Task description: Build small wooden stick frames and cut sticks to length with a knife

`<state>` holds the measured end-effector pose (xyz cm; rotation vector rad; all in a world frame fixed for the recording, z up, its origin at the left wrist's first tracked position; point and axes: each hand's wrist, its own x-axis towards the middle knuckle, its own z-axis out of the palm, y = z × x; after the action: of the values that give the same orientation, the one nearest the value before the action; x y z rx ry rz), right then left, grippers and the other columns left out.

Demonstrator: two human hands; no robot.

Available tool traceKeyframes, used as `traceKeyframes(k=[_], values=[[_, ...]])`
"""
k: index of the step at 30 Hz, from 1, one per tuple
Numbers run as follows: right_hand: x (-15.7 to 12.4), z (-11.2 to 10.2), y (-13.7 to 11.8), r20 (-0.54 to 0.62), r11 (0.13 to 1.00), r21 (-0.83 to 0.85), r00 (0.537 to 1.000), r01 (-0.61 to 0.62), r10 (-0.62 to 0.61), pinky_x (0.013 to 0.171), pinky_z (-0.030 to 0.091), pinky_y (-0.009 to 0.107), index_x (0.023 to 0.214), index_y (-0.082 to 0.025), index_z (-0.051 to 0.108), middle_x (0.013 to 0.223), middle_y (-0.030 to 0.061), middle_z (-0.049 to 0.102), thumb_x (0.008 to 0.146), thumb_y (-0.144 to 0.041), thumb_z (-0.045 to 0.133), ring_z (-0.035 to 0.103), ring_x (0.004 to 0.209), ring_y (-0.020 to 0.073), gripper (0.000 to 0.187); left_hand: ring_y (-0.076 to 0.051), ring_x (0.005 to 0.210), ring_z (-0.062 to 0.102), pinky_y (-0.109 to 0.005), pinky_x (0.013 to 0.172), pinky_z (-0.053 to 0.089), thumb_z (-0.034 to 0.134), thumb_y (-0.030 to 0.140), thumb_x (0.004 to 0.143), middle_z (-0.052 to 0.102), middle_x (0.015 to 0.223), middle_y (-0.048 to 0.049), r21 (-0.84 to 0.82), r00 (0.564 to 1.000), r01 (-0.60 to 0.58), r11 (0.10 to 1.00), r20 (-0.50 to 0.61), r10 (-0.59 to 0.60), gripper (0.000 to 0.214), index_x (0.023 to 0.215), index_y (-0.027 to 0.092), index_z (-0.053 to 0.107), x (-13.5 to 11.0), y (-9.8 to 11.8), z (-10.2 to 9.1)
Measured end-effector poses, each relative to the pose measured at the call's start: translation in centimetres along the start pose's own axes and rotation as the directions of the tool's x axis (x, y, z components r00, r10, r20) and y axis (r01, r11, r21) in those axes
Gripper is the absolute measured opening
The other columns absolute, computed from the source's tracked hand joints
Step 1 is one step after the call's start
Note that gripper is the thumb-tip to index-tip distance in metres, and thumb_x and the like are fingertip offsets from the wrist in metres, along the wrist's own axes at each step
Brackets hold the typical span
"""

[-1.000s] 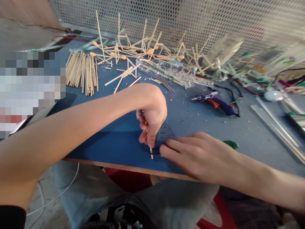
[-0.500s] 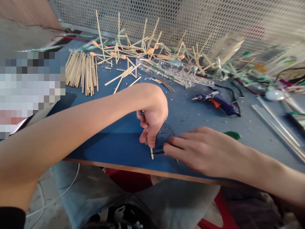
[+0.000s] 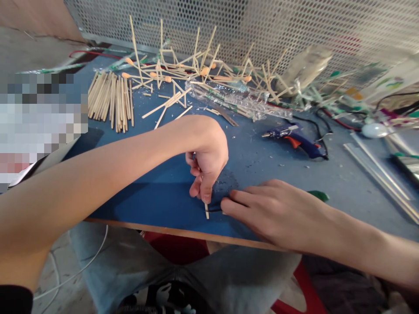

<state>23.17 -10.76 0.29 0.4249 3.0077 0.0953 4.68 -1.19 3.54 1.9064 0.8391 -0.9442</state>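
My left hand is bent down at the wrist over the table, its thumb and fingers pinching a short wooden stick whose lower end points toward the table's front edge. Across that stick lies the thin dark blade of a knife. My right hand is closed around the knife from the right, low on the tabletop, and hides most of it. A green rounded end, seemingly the knife's handle, shows behind my right wrist.
A bundle of wooden sticks lies at the left on the blue table. Joined stick frames, some orange-tipped, line the mesh panel. A glue gun with a cord, a flat metal blade and clear rods lie beyond my hands.
The whole view has shifted slightly. My left hand keeps its pinch on the stick, while my right hand has moved slightly, with the blade still across the stick.
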Motion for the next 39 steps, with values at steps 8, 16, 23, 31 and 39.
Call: traceKeyframes(k=[8,16,23,31,39], values=[[-0.1,0.3,0.2,0.026,1.000,0.014,1.000,0.011,-0.011,0.053,0.020,0.037,0.112,-0.023,0.053,0.080,-0.0019,0.066,0.096,-0.013,0.044,0.058,0.057,0.0181,0.021,-0.023,0.085,0.057,-0.034,0.080,0.043,0.088,0.042,0.059,0.076,0.077,-0.0079,0.013,0.997,0.028,1.000,-0.066,-0.027,0.028,0.078,0.021,0.083,0.2,-0.1,0.0],[0.1,-0.1,1.4,-0.096,0.990,-0.122,0.991,0.078,-0.090,0.051,0.020,0.035,0.095,-0.023,0.056,0.067,-0.0046,0.057,0.102,-0.017,0.045,0.053,0.054,0.0152,0.014,-0.027,0.095,0.059,-0.033,0.083,0.043,0.084,0.044,0.063,0.077,0.087,-0.0102,-0.066,0.966,0.014,0.998,-0.258,-0.030,0.036,0.090,0.020,0.084,0.0,0.0,0.1],[-0.7,-0.6,1.1,-0.146,0.989,-0.141,0.989,-0.037,0.016,0.053,0.026,0.036,0.087,-0.025,0.054,0.062,-0.0052,0.054,0.109,-0.030,0.038,0.050,0.049,0.0159,0.027,-0.021,0.078,0.054,-0.034,0.079,0.044,0.084,0.046,0.067,0.077,0.084,-0.0078,0.019,1.000,0.026,0.999,0.006,-0.026,0.024,0.072,0.023,0.083,0.3,-0.2,-0.1],[-0.6,0.2,0.2,-0.130,0.994,-0.101,0.991,-0.040,0.027,0.051,0.024,0.037,0.083,-0.025,0.054,0.061,-0.0038,0.055,0.109,-0.028,0.034,0.050,0.044,0.0185,0.033,-0.025,0.086,0.058,-0.035,0.080,0.044,0.091,0.033,0.056,0.077,0.082,-0.0081,-0.191,0.984,0.093,0.977,-0.135,-0.120,0.029,0.082,0.022,0.085,0.3,-0.3,-0.1],[-0.5,0.5,0.2,-0.107,0.997,-0.062,0.994,-0.035,0.028,0.052,0.021,0.037,0.087,-0.025,0.056,0.063,-0.0028,0.057,0.109,-0.026,0.033,0.050,0.046,0.0180,0.032,-0.021,0.075,0.053,-0.035,0.075,0.041,0.080,0.044,0.072,0.078,0.086,-0.0080,0.038,0.999,-0.015,0.999,0.039,0.014,0.021,0.069,0.023,0.082,0.3,-0.2,-0.1]])
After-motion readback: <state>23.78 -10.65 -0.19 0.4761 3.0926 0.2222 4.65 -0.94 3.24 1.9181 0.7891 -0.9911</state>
